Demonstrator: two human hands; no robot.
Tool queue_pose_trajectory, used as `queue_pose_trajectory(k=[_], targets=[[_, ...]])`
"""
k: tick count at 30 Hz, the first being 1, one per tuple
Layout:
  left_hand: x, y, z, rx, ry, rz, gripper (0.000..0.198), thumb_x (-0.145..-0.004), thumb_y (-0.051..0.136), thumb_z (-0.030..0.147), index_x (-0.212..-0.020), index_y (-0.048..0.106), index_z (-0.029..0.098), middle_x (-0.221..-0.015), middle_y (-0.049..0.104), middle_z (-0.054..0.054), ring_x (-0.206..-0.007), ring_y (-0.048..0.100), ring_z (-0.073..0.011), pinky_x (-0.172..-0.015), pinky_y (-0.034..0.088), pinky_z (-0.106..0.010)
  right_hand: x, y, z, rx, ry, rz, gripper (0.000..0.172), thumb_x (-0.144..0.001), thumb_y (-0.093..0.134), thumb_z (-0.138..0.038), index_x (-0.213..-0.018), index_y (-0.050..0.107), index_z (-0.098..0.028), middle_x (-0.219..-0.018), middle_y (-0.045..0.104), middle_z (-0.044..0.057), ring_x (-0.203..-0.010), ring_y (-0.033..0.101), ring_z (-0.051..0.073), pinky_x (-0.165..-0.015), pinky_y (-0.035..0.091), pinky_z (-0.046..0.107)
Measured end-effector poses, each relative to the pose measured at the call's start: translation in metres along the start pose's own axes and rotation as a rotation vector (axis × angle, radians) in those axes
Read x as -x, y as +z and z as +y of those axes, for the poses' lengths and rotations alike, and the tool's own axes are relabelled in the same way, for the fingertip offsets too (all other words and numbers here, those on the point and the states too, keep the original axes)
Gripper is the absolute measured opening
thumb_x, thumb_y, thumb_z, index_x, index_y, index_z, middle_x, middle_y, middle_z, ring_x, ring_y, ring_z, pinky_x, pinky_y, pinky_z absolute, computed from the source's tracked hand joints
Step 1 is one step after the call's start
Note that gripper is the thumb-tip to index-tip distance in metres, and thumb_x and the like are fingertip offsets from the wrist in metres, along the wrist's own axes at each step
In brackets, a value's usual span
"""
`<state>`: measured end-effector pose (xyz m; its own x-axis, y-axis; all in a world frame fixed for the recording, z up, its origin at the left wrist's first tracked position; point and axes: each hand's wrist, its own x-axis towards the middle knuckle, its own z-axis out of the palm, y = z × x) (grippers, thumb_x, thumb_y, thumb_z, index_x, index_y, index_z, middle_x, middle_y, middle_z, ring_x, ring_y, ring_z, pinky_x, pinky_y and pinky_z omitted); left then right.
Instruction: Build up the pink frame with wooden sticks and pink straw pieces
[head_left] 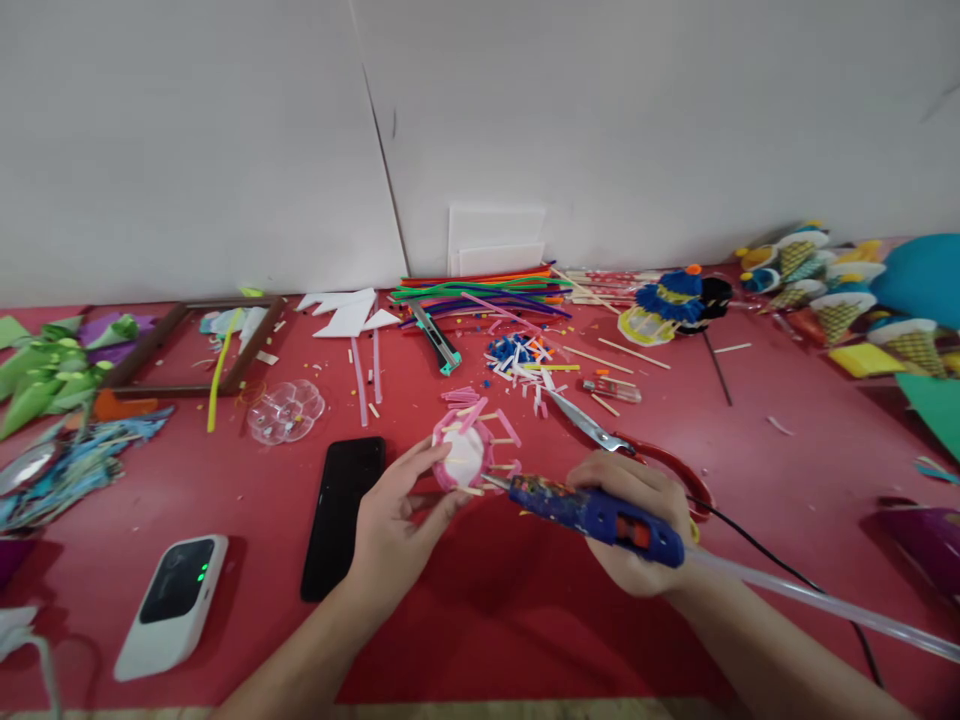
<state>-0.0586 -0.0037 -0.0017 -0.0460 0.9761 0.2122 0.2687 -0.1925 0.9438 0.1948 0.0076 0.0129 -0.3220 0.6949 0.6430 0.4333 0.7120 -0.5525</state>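
Between the thumb and fingers of my left hand [401, 515] is a small round pink-and-white craft piece [465, 456], with thin wooden sticks and pink strips standing out around its rim. My right hand [637, 500] is wrapped round a blue hot glue gun [592, 515], its body smeared with dried glue. The nozzle tip points left and meets or nearly meets the piece's lower right side; I cannot tell if it touches. A clear glue stick [825, 612] runs out of the gun's back end. Short pink strips [461, 397] lie just behind the craft piece.
Red-handled scissors [667, 465] lie behind my right hand. A utility knife [437, 340], pipe cleaners [480, 290] and cut bits [517, 360] lie farther back. A black phone [341, 515] and a white device [172, 605] are at left. A finished-looking blue-and-yellow craft [664, 305] stands back right. A black cord [780, 565] crosses the right.
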Motion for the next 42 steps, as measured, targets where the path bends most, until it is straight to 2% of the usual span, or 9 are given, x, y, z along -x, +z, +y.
queue_pose_trajectory(k=[6,9,12,16,23,27,33,37,42], targets=[[-0.004,-0.002,-0.001,-0.042,-0.047,0.002,0.038,-0.077,0.074,0.034,-0.113,0.07,0.025,-0.124,0.068,-0.009,-0.106,0.07,-0.0258,-0.075,0.064,-0.03,-0.003,-0.003,0.005,0.026,-0.139,-0.077,0.019,-0.069,0.049,-0.021,-0.087,0.055,-0.021,-0.066,0.062,0.002,-0.056,0.061,0.018,-0.052,0.049,0.029],[-0.007,-0.003,-0.003,-0.018,-0.068,0.02,0.039,-0.075,0.075,0.035,-0.111,0.069,0.023,-0.121,0.069,-0.009,-0.107,0.07,-0.0258,-0.075,0.064,-0.03,-0.002,-0.006,0.007,-0.005,-0.154,-0.012,0.024,-0.07,0.051,-0.019,-0.093,0.058,-0.02,-0.073,0.066,0.004,-0.064,0.066,0.019,-0.06,0.054,0.031],[-0.009,-0.002,-0.004,0.037,-0.095,0.019,0.04,-0.074,0.075,0.035,-0.111,0.068,0.022,-0.116,0.071,-0.009,-0.105,0.07,-0.0245,-0.078,0.063,-0.032,0.001,-0.01,0.009,-0.002,-0.011,0.126,0.021,-0.074,0.055,-0.018,-0.094,0.06,-0.022,-0.079,0.068,0.005,-0.066,0.067,0.02,-0.061,0.055,0.031],[-0.009,0.001,-0.003,0.13,-0.107,0.007,0.042,-0.074,0.075,0.033,-0.113,0.066,0.02,-0.114,0.073,-0.009,-0.102,0.071,-0.0228,-0.083,0.062,-0.033,0.004,-0.012,0.013,0.014,0.147,0.226,0.015,-0.078,0.055,-0.016,-0.09,0.059,-0.024,-0.073,0.066,0.001,-0.055,0.062,0.016,-0.05,0.049,0.025],[-0.008,0.001,0.003,0.182,-0.116,-0.005,0.043,-0.074,0.075,0.033,-0.113,0.065,0.019,-0.109,0.075,-0.008,-0.1,0.072,-0.0224,-0.079,0.063,-0.031,-0.005,-0.006,0.003,0.025,0.1,0.137,0.015,-0.073,0.053,-0.016,-0.086,0.059,-0.022,-0.068,0.064,0.0,-0.054,0.061,0.015,-0.05,0.048,0.024],[-0.006,0.002,0.001,0.142,-0.093,-0.006,0.04,-0.074,0.075,0.034,-0.111,0.066,0.021,-0.113,0.073,-0.008,-0.102,0.071,-0.0234,-0.08,0.062,-0.032,-0.008,-0.001,-0.004,0.01,0.036,0.08,0.018,-0.073,0.054,-0.016,-0.09,0.058,-0.022,-0.071,0.065,0.001,-0.057,0.063,0.015,-0.052,0.05,0.024],[-0.003,0.003,-0.004,0.09,-0.138,-0.05,0.044,-0.074,0.075,0.039,-0.114,0.066,0.022,-0.12,0.069,-0.01,-0.11,0.068,-0.0272,-0.08,0.062,-0.035,-0.006,0.008,-0.011,-0.009,-0.013,0.029,0.024,-0.071,0.054,-0.015,-0.094,0.058,-0.021,-0.074,0.067,0.003,-0.062,0.066,0.016,-0.056,0.053,0.025],[-0.005,0.003,0.0,0.113,-0.154,-0.038,0.043,-0.073,0.075,0.037,-0.112,0.065,0.022,-0.115,0.072,-0.009,-0.106,0.069,-0.0259,-0.078,0.063,-0.035,-0.006,0.009,-0.01,-0.052,-0.087,-0.032,0.03,-0.069,0.053,-0.016,-0.098,0.058,-0.02,-0.078,0.069,0.004,-0.066,0.068,0.018,-0.061,0.055,0.028],[-0.008,0.004,0.004,0.145,-0.135,0.014,0.041,-0.073,0.074,0.035,-0.109,0.065,0.019,-0.11,0.074,-0.009,-0.102,0.071,-0.0242,-0.082,0.062,-0.035,-0.005,0.005,-0.006,-0.063,-0.116,-0.065,0.028,-0.069,0.052,-0.017,-0.096,0.058,-0.021,-0.073,0.068,0.004,-0.061,0.065,0.018,-0.056,0.053,0.03]])
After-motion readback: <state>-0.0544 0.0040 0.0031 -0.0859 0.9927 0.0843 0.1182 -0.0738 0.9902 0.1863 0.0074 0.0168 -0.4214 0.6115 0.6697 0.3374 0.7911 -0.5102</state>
